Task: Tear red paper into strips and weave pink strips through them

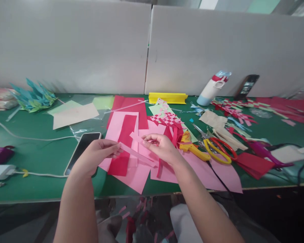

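My left hand [101, 152] pinches one end of a narrow pink paper strip [139, 156] that slants down to the right. A short pink strip end [135, 136] sticks out to the left from the closed fingers of my right hand [160, 145]. Whether the two pieces join behind the fingers, I cannot tell. Under both hands lie pink paper sheets [139, 180] and a red paper rectangle [120, 158]. Red strips [176, 135] and a woven red-and-pink checked piece [168, 118] lie just beyond my right hand.
A yellow glue gun [196, 151] and scissors [218, 150] lie to the right. A phone [82, 152] rests by my left wrist. Further back stand a bottle [210, 89], a yellow folded piece [167, 98] and blue-green paper leaves [35, 96]. A white cable [40, 137] crosses the left side.
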`<state>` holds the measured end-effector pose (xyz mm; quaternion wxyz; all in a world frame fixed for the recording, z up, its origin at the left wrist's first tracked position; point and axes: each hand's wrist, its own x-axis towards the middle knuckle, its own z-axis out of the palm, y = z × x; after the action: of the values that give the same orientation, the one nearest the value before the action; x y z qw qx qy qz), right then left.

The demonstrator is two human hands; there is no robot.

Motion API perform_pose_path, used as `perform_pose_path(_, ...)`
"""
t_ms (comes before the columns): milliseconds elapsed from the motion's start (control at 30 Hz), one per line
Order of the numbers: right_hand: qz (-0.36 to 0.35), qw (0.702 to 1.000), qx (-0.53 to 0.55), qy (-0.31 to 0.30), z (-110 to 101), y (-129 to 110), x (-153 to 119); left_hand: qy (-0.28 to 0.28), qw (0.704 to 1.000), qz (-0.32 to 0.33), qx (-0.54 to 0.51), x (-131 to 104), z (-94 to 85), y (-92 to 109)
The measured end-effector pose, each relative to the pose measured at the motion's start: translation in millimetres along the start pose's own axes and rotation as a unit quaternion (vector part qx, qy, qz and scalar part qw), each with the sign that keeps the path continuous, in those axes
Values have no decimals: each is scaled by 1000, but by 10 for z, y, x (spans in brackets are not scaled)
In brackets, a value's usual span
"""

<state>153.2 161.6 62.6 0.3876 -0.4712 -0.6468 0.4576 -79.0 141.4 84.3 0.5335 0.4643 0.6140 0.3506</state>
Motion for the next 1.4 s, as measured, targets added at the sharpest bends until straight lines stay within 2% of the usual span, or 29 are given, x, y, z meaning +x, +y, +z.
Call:
perform_pose_path(433,-8,1000,1,-5,-41,-68,-36,7,996,18,-92,-22,-18,-4)
perform_pose_path(600,-27,999,-7,21,-48,-82,-29,17,995,24,-97,-4,-2,-5)
perform_pose_path(1167,-32,998,-15,43,-70,-48,-1,33,995,29,-91,42,102,-5)
perform_pose_path(1400,-80,993,52,70,-128,19,25,48,986,71,-140,49,25,-39)
